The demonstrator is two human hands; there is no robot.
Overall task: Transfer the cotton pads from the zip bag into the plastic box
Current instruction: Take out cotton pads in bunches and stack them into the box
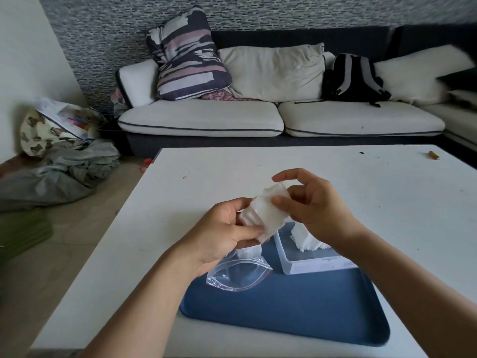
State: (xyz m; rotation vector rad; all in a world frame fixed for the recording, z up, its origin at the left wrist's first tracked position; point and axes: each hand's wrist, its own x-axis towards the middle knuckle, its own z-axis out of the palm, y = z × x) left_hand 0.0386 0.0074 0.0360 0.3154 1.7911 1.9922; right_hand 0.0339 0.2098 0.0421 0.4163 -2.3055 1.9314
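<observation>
While held: two hands (pixel 271 218), one stack (pixel 260 210)

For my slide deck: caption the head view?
Both hands hold cotton pads above zip bag and plastic box.

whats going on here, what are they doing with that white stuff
A person is moving cotton pads out of a zip bag. Both the left hand and the right hand hold a stack of cotton pads above a blue tray. The open zip bag lies on the tray, and the plastic box beside it already has some pads inside.
</observation>
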